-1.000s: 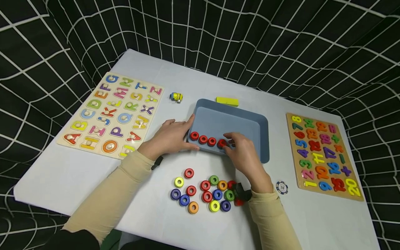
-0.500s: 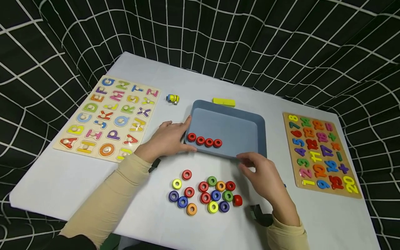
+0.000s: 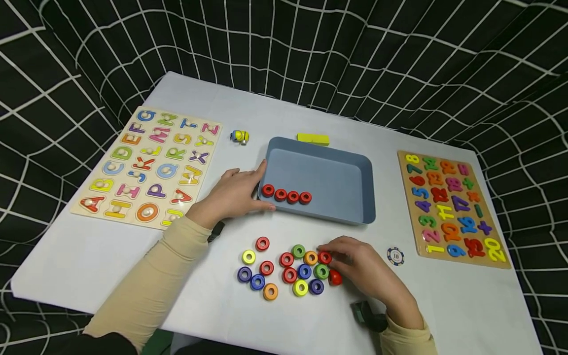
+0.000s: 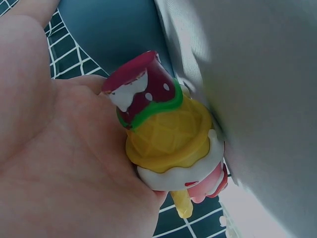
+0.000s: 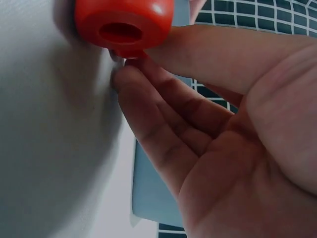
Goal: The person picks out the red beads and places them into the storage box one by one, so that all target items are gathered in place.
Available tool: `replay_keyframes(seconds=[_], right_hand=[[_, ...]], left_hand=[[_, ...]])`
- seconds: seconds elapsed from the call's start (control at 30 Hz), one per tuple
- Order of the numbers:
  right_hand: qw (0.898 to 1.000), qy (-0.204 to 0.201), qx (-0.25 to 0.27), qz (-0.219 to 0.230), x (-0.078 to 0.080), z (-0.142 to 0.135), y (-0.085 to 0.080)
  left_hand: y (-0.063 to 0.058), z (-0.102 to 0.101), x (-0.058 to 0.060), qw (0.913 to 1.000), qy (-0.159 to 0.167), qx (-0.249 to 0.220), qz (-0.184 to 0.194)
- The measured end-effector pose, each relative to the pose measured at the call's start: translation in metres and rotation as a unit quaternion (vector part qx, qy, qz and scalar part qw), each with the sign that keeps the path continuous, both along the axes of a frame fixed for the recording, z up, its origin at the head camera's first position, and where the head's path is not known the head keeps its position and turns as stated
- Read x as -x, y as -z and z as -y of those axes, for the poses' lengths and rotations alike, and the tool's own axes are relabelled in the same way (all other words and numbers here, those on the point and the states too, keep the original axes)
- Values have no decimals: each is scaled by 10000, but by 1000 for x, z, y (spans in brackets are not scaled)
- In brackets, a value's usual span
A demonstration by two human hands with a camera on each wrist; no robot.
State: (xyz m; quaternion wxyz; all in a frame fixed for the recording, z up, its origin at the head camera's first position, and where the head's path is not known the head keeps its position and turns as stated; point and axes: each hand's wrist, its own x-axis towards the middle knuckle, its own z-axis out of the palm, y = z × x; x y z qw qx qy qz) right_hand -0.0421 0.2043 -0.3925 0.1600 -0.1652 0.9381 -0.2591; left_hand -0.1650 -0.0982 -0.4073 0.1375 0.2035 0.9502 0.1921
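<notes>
My left hand lies at the near-left corner of the blue-grey tray, thumb along the front rim and fingers against the left wall. Four-sided and shallow, the tray holds a row of several red rings. In the left wrist view, a small toy with a yellow waffle-patterned middle is beside the palm, hidden from the head view. My right hand pinches a red ring at the right of the loose pile. A red ring on its side lies below the thumb, large in the right wrist view.
Loose red, yellow, blue, purple, green and orange rings lie in front of the tray. A letter board is left, a number board right. A yellow block, small yellow-blue toy and poker chip surround the tray.
The right hand has let go of the fourth red ring in the tray's row, then moved back toward the loose rings and taken hold of another red one. The left hand stays at the tray.
</notes>
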Motion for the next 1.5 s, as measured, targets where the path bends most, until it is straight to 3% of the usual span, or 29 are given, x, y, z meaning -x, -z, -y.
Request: replay_keyframes(seconds=[0.17,0.27,0.5,0.63,0.8,1.03,1.23,1.5], right_hand=[[9997,201,-74,-70,2,0,-3],[9985,424,-30,-357,8,-1,-10],[9883,706,277,-1320,41,5,-25],[9877,768,118,-1354,57,15,-24],[9886,782,-32,-1286,65,22,-21],[9923,720,-339,-947,65,23,-16],[9879,843,-305,-1264,58,18,-22],[9872,880,-183,-1315,33,12,-31]], left_hand=[[0,-1,0,10000,15,18,-2],[-2,-1,0,10000,15,37,-37],[-2,1,1,10000,-27,81,-48],[-1,0,1,10000,-18,73,-28],[-1,-2,1,10000,14,47,-24],[-4,-5,-1,10000,11,55,-20],[-3,-3,-1,10000,-19,46,1],[-1,-1,-1,10000,-52,24,13]])
